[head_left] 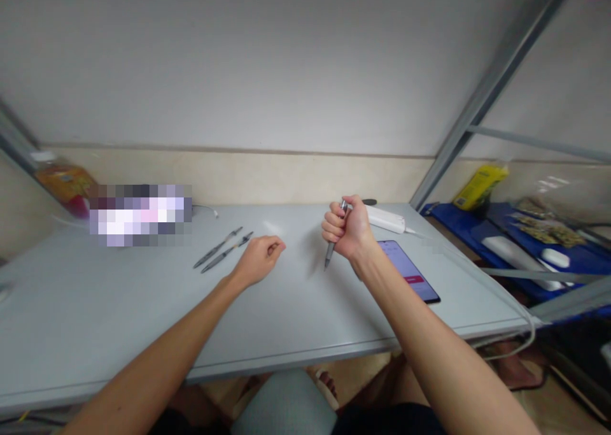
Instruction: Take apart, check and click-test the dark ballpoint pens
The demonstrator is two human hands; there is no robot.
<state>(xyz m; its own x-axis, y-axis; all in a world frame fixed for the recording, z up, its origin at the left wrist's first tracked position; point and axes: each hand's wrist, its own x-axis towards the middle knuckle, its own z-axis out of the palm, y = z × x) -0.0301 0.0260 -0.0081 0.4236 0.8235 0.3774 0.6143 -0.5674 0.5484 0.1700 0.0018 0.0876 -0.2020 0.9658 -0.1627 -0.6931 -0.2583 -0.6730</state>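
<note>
My right hand is wrapped round a grey pen above the desk. The pen is tilted, its pointed tip down and its shiny top end by my thumb. Closed in a loose fist, my left hand is over the desk with nothing showing in its fingers. Just left of it, two similar pens lie side by side at a slant, one pen farther left and the other pen nearer my hand.
On the grey desk, a phone with a lit screen lies partly behind my right forearm. Behind it is a white power strip with a cable. A bottle stands at the back left. Metal bars and a blue surface border the right.
</note>
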